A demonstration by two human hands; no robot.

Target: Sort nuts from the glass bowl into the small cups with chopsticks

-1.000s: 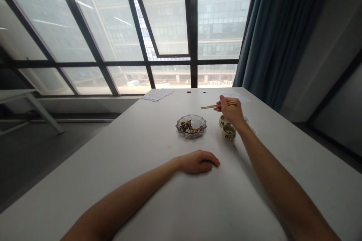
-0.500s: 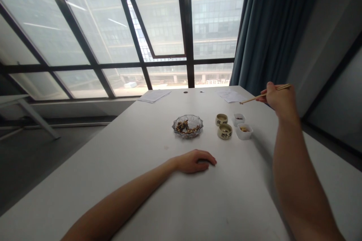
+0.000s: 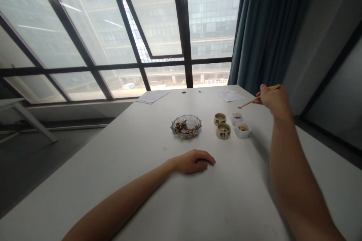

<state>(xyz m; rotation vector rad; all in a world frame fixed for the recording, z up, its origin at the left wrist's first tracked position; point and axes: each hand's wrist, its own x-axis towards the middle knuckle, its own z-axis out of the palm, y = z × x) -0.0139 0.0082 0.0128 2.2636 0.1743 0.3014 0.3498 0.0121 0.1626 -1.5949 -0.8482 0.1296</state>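
My right hand (image 3: 274, 101) is raised at the right of the white table and is shut on a pair of wooden chopsticks (image 3: 250, 100), whose tips point left and hold nothing I can see. Below it stand two small white square dishes (image 3: 236, 118) (image 3: 242, 130) with some food inside. Left of those are two cream ceramic cups with dark characters (image 3: 220, 119) (image 3: 223, 130). A cut-glass dish (image 3: 186, 127) holds a brown mixed food. My left hand (image 3: 194, 162) lies palm down on the table (image 3: 226, 203), loosely curled, touching nothing else.
Sheets of paper (image 3: 152, 96) (image 3: 229, 96) lie at the far table edge, with small dark round items (image 3: 184, 92) between them. Behind stands a large window (image 3: 161, 19) with a teal curtain (image 3: 266, 26) at its right. The table's left edge drops to a grey floor (image 3: 42, 158).
My right hand has moved from above the cups to the right, past the white dishes, carrying the chopsticks. My left hand has stayed in place. The view has shifted slightly.
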